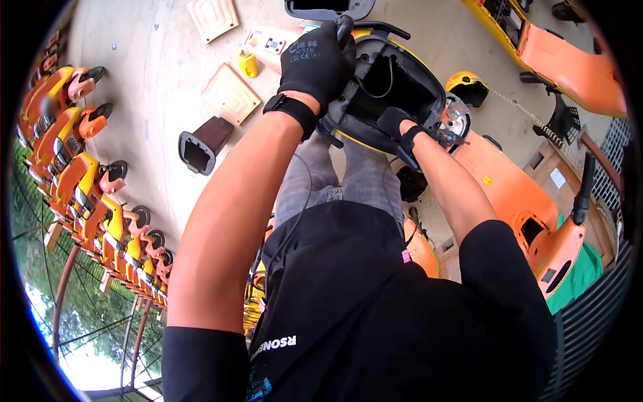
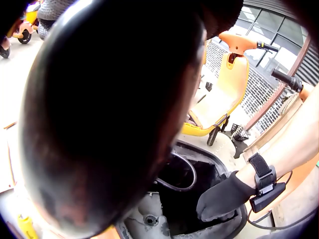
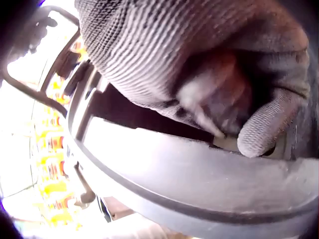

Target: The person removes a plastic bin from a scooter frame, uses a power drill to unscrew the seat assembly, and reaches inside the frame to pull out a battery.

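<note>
A scooter body with a dark storage compartment stands right in front of me, and a black cable loops inside it. My left hand, in a black glove, is at the left side of its rim. Close to the left wrist camera, a large blurred dark shape covers much of the view; I cannot tell what that hand holds. My gloved right hand reaches into the near right corner. In the right wrist view its fingers curl beside the grey rim, around a blurred reddish-grey shape.
A dark bin-like part and an orange panel lie on the floor to the left, near a yellow container. A yellow helmet and orange scooter body are at right. Several parked scooters line the far left.
</note>
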`<state>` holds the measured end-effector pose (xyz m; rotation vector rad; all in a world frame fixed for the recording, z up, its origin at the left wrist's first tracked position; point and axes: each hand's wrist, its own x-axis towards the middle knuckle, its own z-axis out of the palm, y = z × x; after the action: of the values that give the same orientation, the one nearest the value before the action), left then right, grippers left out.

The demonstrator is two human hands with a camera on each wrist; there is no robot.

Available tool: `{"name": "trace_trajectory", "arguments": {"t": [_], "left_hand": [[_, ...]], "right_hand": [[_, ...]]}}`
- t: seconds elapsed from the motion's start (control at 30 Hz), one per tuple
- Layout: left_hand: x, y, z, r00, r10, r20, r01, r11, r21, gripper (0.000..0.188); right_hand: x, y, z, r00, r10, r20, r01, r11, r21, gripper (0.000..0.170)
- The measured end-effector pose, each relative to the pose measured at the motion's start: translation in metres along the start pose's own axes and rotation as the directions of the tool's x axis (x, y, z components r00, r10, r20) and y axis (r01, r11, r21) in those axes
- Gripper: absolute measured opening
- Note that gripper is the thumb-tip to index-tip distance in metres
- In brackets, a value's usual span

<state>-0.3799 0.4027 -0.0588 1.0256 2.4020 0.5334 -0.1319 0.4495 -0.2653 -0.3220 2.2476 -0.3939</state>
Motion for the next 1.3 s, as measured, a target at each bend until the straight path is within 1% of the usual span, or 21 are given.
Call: {"name": "trace_trajectory", "arguments": {"t": [0.1, 0.13, 0.17, 0.23, 0.27, 0.33, 0.37, 0.5, 0.57, 0.63, 0.67, 0.7, 0.77, 0.8, 0.83, 0.9, 1.03, 1.1, 1.17, 1.23, 1.3], "left_hand": [[-0.001, -0.002, 0.000, 1.000, -0.005, 0.001, 0.005, 1.000, -0.017, 0.029], [-0.001, -0.003, 0.001, 1.000, -0.011, 0.015, 0.011, 1.000, -0.008, 0.029], [0.002, -0.003, 0.002, 1.000, -0.011, 0.023, 0.011, 1.000, -0.002, 0.030], [-0.001, -0.006, 0.004, 0.999, 0.032, 0.025, -0.032, 0.999, -0.004, 0.032], [-0.001, -0.006, 0.005, 1.000, 0.017, 0.015, -0.017, 1.000, 0.004, 0.032], [0.003, -0.005, 0.005, 0.999, -0.009, 0.038, 0.008, 1.000, 0.024, 0.034], [0.002, -0.011, 0.009, 0.985, 0.170, -0.023, -0.167, 0.981, 0.104, 0.034], [0.004, -0.013, 0.008, 0.969, 0.243, -0.034, -0.240, 0.968, 0.075, 0.033], [0.005, -0.013, 0.008, 0.976, 0.220, -0.004, -0.218, 0.971, 0.094, 0.033], [-0.005, -0.003, 0.001, 0.971, 0.211, -0.114, -0.198, 0.973, 0.114, 0.041], [-0.014, 0.001, -0.004, 0.895, 0.381, -0.233, -0.332, 0.916, 0.226, 0.041], [-0.023, 0.008, -0.007, 0.766, 0.549, -0.334, -0.439, 0.827, 0.350, 0.042], [-0.067, 0.032, 0.007, 0.853, 0.450, -0.263, -0.444, 0.892, 0.085, 0.040], [-0.087, 0.046, 0.018, 0.913, 0.406, -0.045, -0.407, 0.913, -0.021, 0.037], [-0.102, 0.059, 0.033, 0.917, 0.360, 0.174, -0.344, 0.932, -0.112, 0.034], [-0.112, 0.055, 0.087, 0.895, 0.209, 0.395, -0.224, 0.975, -0.008, 0.031], [-0.098, 0.034, 0.173, 0.839, -0.035, 0.542, -0.046, 0.990, 0.135, 0.033], [-0.082, 0.034, 0.190, 0.815, -0.111, 0.569, -0.017, 0.976, 0.216, 0.036], [-0.068, 0.037, 0.195, 0.608, -0.231, 0.760, 0.104, 0.972, 0.212, 0.041], [-0.056, 0.042, 0.195, 0.602, -0.235, 0.763, 0.088, 0.969, 0.230, 0.042], [-0.042, 0.038, 0.199, 0.476, -0.200, 0.856, 0.026, 0.977, 0.214, 0.040]], "right_hand": [[-0.019, 0.011, -0.018, 0.998, -0.032, -0.057, 0.045, 0.969, 0.243, 0.016], [-0.013, 0.022, 0.017, 0.991, 0.128, 0.025, -0.101, 0.624, 0.775, 0.017], [-0.020, 0.024, 0.004, 0.989, 0.149, 0.022, -0.111, 0.626, 0.772, 0.017], [-0.049, 0.009, -0.039, 0.897, 0.332, 0.293, -0.353, 0.137, 0.926, 0.025], [-0.052, 0.005, -0.045, 0.877, 0.341, 0.337, -0.381, 0.069, 0.922, 0.030], [-0.041, 0.012, -0.023, 0.904, 0.348, 0.247, -0.321, 0.174, 0.931, 0.029], [-0.041, 0.011, -0.013, 0.928, 0.336, 0.159, -0.257, 0.269, 0.928, 0.029], [-0.039, -0.003, -0.020, 0.813, 0.456, 0.361, -0.355, -0.102, 0.929, 0.028], [-0.036, 0.002, -0.017, 0.853, 0.420, 0.309, -0.355, 0.033, 0.934, 0.025], [-0.016, 0.011, 0.013, 0.906, 0.375, 0.196, -0.320, 0.306, 0.897, 0.022], [-0.011, 0.021, 0.031, 0.971, 0.140, -0.192, -0.007, 0.826, 0.564, 0.022], [-0.015, 0.017, 0.026, 0.955, 0.294, -0.042, -0.136, 0.559, 0.818, 0.023], [-0.022, 0.008, 0.012, 0.879, 0.469, 0.088, -0.260, 0.315, 0.913, 0.024], [-0.012, 0.012, 0.027, 0.930, 0.367, -0.029, -0.173, 0.505, 0.845, 0.025], [-0.023, 0.008, -0.006, 0.933, 0.326, 0.153, -0.326, 0.587, 0.741, 0.026], [-0.016, 0.011, 0.005, 0.932, 0.327, 0.158, -0.304, 0.464, 0.832, 0.029], [0.005, 0.014, 0.028, 0.940, 0.296, 0.169, -0.325, 0.634, 0.701, 0.032], [-0.001, 0.018, 0.022, 0.886, 0.347, 0.309, -0.422, 0.327, 0.845, 0.035], [0.052, 0.029, 0.107, 0.878, 0.389, 0.278, -0.392, 0.253, 0.885, 0.033], [0.083, 0.037, 0.153, 0.876, 0.407, 0.259, -0.367, 0.213, 0.906, 0.033], [0.085, 0.037, 0.143, 0.924, 0.350, 0.154, -0.310, 0.451, 0.837, 0.034]]}}
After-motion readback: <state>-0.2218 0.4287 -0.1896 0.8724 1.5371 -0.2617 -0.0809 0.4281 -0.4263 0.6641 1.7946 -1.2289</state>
